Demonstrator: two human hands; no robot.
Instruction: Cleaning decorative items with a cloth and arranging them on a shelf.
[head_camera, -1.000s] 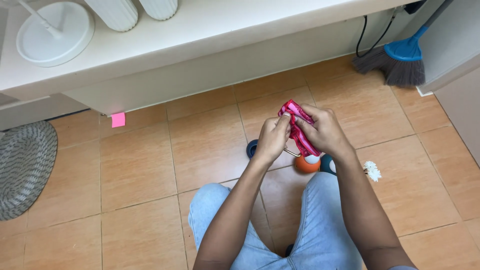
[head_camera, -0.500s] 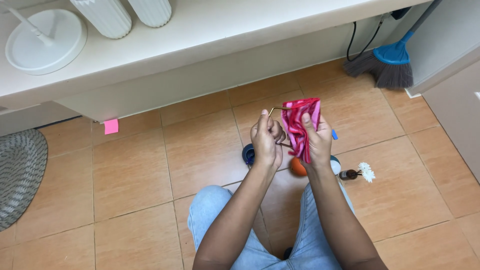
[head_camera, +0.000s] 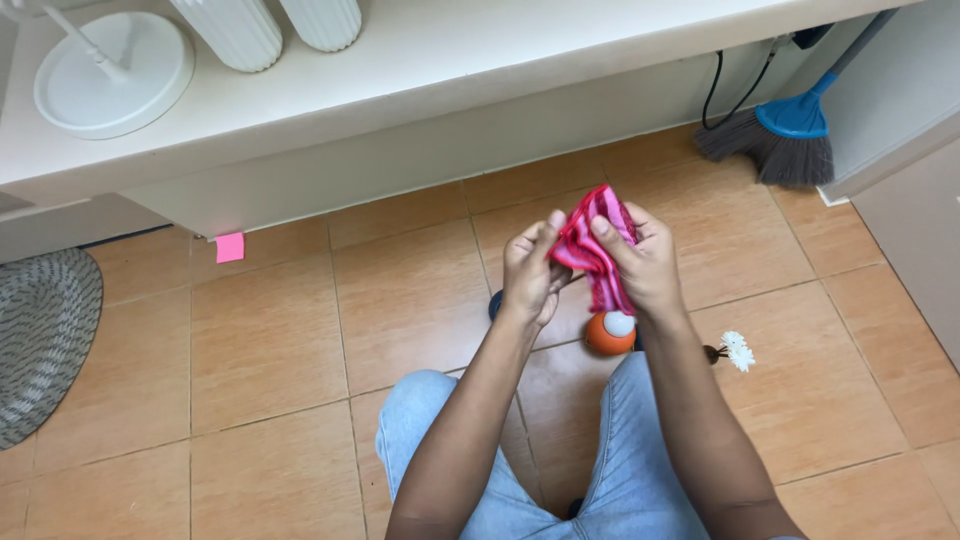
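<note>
**Pink striped cloth pinched between two hands above a tiled floor**

While held up in front of the knees, bunched and crumpled: a pink striped cloth (head_camera: 594, 250), gripped from both sides. Left hand (head_camera: 530, 275) closed on the cloth's left edge, thumb tip pressed against the fabric near the top. Right hand (head_camera: 645, 262) closed on the right side, thumb laid across the front of the folds, fingers curled behind (out of sight). Hands close together, nearly touching, with the cloth between them and a loose tail hanging down toward the floor.

Below the hands, on the orange floor tiles (head_camera: 270, 340): a small orange and white ball-shaped object (head_camera: 610, 332), just under the hanging end of the cloth. Beside it to the right, a small white flower on a dark stem (head_camera: 736, 351), lying flat. Something dark blue (head_camera: 495, 304) partly hidden behind the left wrist, too covered to tell what. Light blue jeans (head_camera: 620, 470) on both legs, at the bottom of the view.

Farther off: a pink sticky note (head_camera: 230, 247) at the foot of a white counter (head_camera: 450, 60), two ribbed white containers (head_camera: 275, 25) and a round white stand (head_camera: 115, 65) on top. A grey woven mat (head_camera: 40, 340) at the left edge. A broom with a blue head (head_camera: 790, 125) leaning at the upper right, a black cable (head_camera: 715, 85) hanging nearby.
</note>
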